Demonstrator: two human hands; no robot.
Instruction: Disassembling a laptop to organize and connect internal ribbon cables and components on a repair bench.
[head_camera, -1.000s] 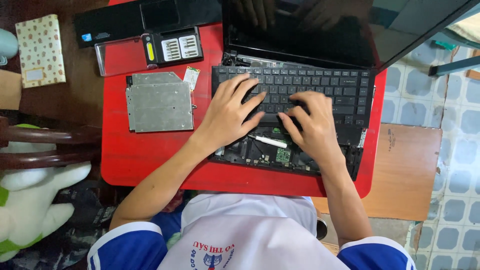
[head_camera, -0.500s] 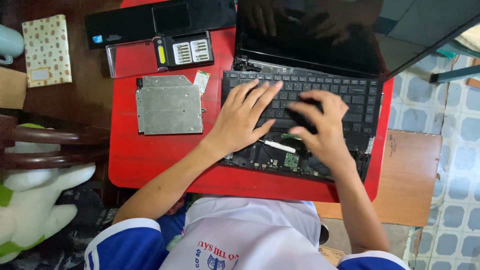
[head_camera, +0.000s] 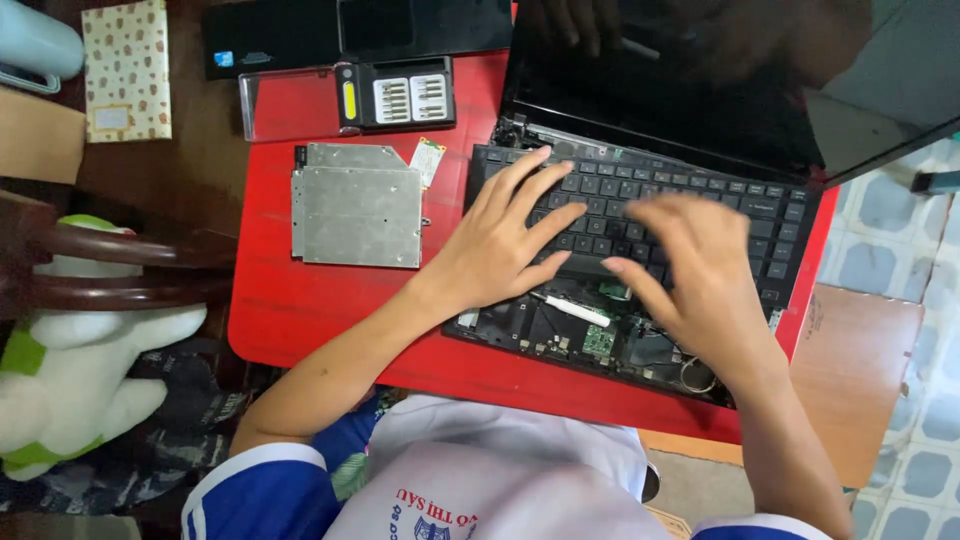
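Observation:
A black laptop (head_camera: 700, 110) stands open on a red table (head_camera: 330, 300), its palm rest removed so the boards inside show (head_camera: 600, 340). My left hand (head_camera: 510, 235) lies flat with spread fingers on the left part of the keyboard (head_camera: 740, 205). My right hand (head_camera: 690, 270) hovers blurred over the keyboard's middle, fingers apart, holding nothing. A white stick-like part (head_camera: 577, 310) lies in the open base between my hands.
A grey metal drive (head_camera: 357, 205) lies left of the laptop, beside a small green card (head_camera: 428, 160). A screwdriver bit case (head_camera: 395, 95) and black panel (head_camera: 300, 35) sit behind. A plush toy (head_camera: 70, 370) and chair back (head_camera: 110, 265) are at left.
My right hand has lifted off the keyboard and shifted slightly, now blurred. My left hand stays on the keys. The view has moved closer.

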